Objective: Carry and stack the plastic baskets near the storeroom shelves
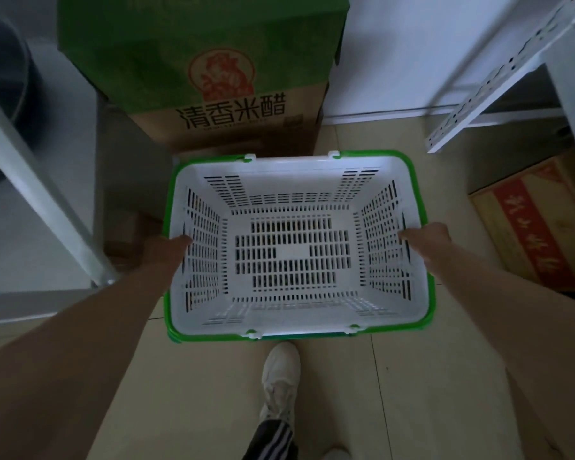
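A white slotted plastic basket (296, 313) with green handles folded along its rim fills the middle of the head view, seen from above and empty. More green rim shows under its near left corner, as of another basket beneath. My left hand (165, 250) grips the basket's left rim, thumb inside the wall. My right hand (427, 239) grips the right rim the same way. Whether the basket rests on something or hangs in my hands is not visible.
A tall green and brown cardboard box (213, 78) stands just beyond the basket. A grey metal shelf post (44, 200) runs at the left. White perforated shelving (498, 78) and a red-labelled carton (538, 227) are at the right. My white shoe (279, 376) is on the tiled floor.
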A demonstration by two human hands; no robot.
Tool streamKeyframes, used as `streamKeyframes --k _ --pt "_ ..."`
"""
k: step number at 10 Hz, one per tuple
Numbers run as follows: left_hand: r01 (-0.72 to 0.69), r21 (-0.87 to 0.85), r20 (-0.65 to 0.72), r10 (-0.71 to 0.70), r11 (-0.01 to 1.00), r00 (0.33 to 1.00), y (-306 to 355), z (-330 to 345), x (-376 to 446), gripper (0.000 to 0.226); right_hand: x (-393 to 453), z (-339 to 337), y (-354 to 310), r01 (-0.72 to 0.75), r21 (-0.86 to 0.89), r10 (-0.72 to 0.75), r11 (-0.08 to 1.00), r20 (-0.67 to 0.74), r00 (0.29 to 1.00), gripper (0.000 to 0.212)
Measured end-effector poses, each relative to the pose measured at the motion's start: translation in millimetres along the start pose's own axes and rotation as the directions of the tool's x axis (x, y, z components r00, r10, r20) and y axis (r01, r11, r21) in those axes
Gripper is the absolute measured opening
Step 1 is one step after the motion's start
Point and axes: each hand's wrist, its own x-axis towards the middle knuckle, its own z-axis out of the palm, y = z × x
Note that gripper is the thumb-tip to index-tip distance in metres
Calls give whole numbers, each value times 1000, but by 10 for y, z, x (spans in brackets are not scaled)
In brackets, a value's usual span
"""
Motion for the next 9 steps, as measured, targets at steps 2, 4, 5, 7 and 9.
streamKeyframes --k 2,4,5,7,9 --pt "60 -30 0 -60 998 998 31 44 280 33 241 245 -265 4 -17 -3 1000 27 1000 40" --pt "75 -29 -23 -76 997 997 49 137 397 37 384 385 -313 -13 -64 15 998 28 1000 37" --pt "80 -27 -34 -81 996 996 51 148 418 37 408 395 -296 -14 -88 17 996 30 999 36" --pt "28 -24 -91 -30 999 995 46 161 320 38 369 374 -302 -14 -118 16 993 14 1000 37" --pt "-29 219 -210 76 975 975 174 222 121 77 103 353 -432 50 -266 -73 963 -79 994 52"
